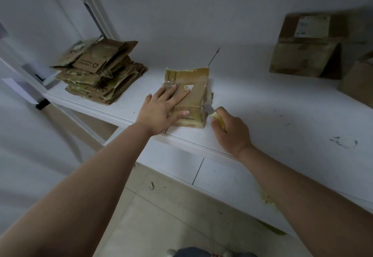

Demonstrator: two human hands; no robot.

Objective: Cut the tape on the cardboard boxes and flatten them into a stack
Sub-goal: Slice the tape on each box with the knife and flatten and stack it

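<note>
The left hand [161,108] lies flat, fingers spread, on one small taped brown cardboard box [190,97] on the white table [282,115]; the right hand [230,131] grips one yellow-handled knife [214,115], blade at the box's right side; one stack of flattened brown boxes [101,73] sits left of the fingers; two unopened brown boxes [306,48] stand far right.

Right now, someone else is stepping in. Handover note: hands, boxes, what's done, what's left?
Left hand: flat, fingers straight, pressing down on top of the small taped box near the front edge of the white table.
Right hand: grips the knife, blade at the box's right side seam.
Done: a stack of flattened boxes sits at the table's left end.
Left: finish cutting this box, flatten it, add it to the stack; then the uncut boxes at the far right.
</note>
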